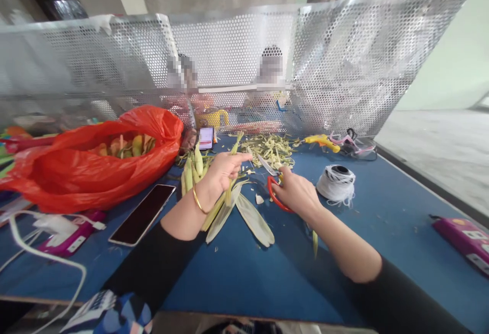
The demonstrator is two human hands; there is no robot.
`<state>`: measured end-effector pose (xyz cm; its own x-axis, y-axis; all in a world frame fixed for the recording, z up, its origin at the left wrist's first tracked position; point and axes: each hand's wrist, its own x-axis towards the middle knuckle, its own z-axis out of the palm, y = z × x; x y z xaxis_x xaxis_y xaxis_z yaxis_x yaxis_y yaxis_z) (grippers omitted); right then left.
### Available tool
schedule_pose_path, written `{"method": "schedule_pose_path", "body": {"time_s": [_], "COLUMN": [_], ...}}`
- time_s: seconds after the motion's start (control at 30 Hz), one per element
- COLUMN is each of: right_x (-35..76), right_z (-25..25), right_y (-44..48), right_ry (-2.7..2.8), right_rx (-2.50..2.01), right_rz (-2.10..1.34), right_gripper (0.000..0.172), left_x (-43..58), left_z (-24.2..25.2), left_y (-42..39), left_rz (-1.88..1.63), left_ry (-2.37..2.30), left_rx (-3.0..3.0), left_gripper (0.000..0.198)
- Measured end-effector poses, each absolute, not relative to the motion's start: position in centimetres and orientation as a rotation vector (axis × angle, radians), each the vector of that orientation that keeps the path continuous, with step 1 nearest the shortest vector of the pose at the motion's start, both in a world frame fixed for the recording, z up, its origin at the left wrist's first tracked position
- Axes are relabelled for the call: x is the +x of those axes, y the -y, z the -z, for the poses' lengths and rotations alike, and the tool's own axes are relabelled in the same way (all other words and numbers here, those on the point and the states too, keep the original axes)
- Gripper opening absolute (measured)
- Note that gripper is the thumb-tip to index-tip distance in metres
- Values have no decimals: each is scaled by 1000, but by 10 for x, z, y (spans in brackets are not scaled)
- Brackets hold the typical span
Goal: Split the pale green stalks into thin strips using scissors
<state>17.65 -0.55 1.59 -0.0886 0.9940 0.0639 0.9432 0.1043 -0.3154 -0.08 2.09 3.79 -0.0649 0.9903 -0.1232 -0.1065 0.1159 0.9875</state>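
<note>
My right hand (296, 189) grips red-handled scissors (273, 191), whose blades lie apart and point up and left. My left hand (225, 171), wearing a gold bangle, is closed round a pale green corn husk (237, 143) with the index finger stretched toward the blades. The husk shows above and below the fingers. Beside that hand lies a bunch of folded green husks (189, 173). Two flat husk leaves (255, 219) spread on the blue table below my hands. Just beyond the scissors sits a heap of cut husk scraps (271, 148).
On the left are a red plastic bag (153, 120) with husk pieces inside, a dark phone (143, 214) and a purple power strip (72, 240). A spool of white string (336, 184) and a yellow tool (323, 142) stand right. A perforated metal screen (237, 44) runs behind; two people sit beyond.
</note>
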Motion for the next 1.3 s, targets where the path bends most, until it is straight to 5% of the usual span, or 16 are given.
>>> {"method": "schedule_pose_path", "body": {"time_s": [0.6, 0.9, 1.3], "right_x": [170, 156, 159], "right_z": [-19, 10, -1], "right_y": [20, 12, 16], "right_ry": [2514, 1944, 1931], "right_rx": [-1916, -1045, -1203], "right_rz": [125, -1053, -721], "right_gripper": [25, 35, 28], "left_x": [-9, 7, 2], "left_z": [-26, -10, -14], "left_y": [24, 25, 24], "left_rz": [-1195, -1203, -1536], "left_ry": [-668, -699, -1190], "left_rx": [471, 522, 828], "left_gripper": [25, 18, 5]}}
